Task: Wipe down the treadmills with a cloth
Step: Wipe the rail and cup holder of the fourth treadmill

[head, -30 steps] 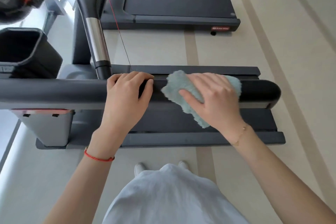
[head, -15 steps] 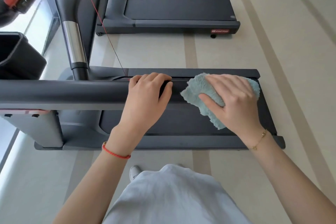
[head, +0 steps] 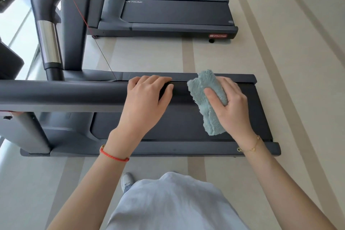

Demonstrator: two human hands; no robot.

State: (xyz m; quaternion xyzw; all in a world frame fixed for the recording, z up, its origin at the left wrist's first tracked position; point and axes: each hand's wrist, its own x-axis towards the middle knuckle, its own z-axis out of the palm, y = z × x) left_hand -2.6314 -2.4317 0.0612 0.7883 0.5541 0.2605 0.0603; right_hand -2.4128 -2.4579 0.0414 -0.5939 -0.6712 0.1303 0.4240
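Floor [head: 280, 61]: pale beige and smooth, with darker tan stripes [head: 188, 56] running away beyond the right hand's fingers [head: 229, 84], and further bands well to the right of them. Well left of the left hand's fingers [head: 149, 80] lies a bright white zone [head: 16, 30] crossed by thin dark lines; whether it is glazing or lit floor cannot be determined. Lighting is even, with soft shadows.

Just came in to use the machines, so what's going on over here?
A person is wiping down a treadmill. Their right hand grips a fluffy light-blue cloth at the end of the dark handrail, and their left hand holds the same rail beside it. The belt deck lies below on the floor. A second treadmill stands beyond, with nobody touching it.
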